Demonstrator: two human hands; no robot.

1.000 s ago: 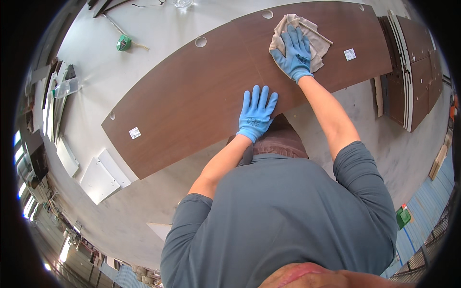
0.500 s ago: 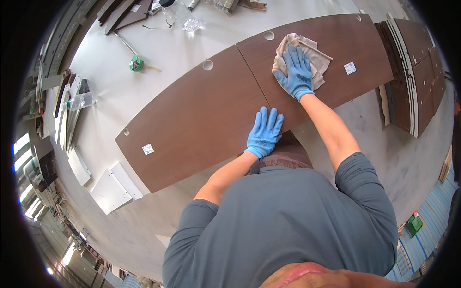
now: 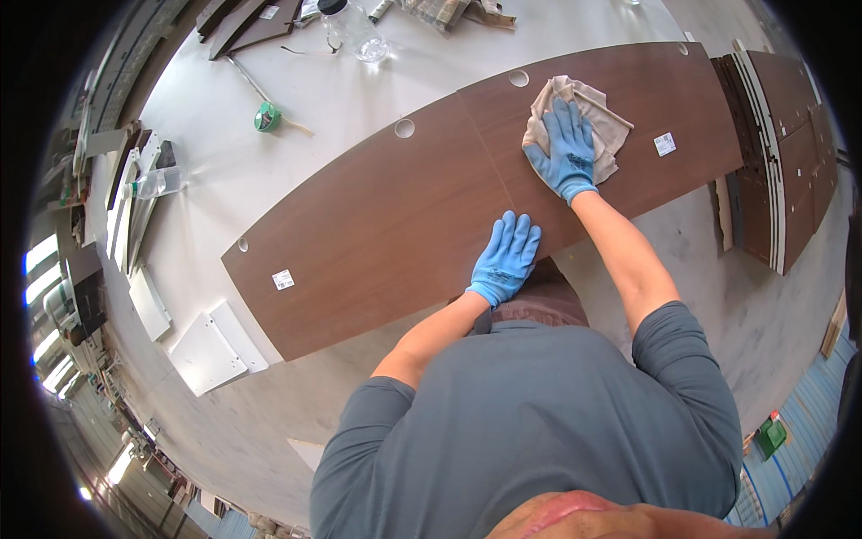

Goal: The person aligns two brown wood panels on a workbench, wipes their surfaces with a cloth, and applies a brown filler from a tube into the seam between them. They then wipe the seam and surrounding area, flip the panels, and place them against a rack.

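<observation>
Two dark brown panels lie side by side, a left panel (image 3: 359, 234) and a right panel (image 3: 646, 90), forming one shape with a curved far edge. My right hand (image 3: 568, 153), in a blue glove, lies flat with fingers stretched over a crumpled beige cloth (image 3: 613, 135), pressing it onto the right panel. Also blue-gloved, my left hand (image 3: 505, 260) rests flat near the close edge, beside the seam (image 3: 488, 153) between the panels. Its fingers are extended and hold nothing. Part of the cloth is hidden under the right hand.
A green tape measure (image 3: 267, 117) and a clear jar (image 3: 364, 36) lie beyond the panels. White boards (image 3: 208, 355) and a clear bottle (image 3: 157, 183) are at the left. Stacked brown panels (image 3: 795, 171) stand close by the right end.
The whole view has shifted slightly, so everything sits a little lower and to the right. Both hands keep about the same places on the panels. The seam now looks thinner and lighter.
</observation>
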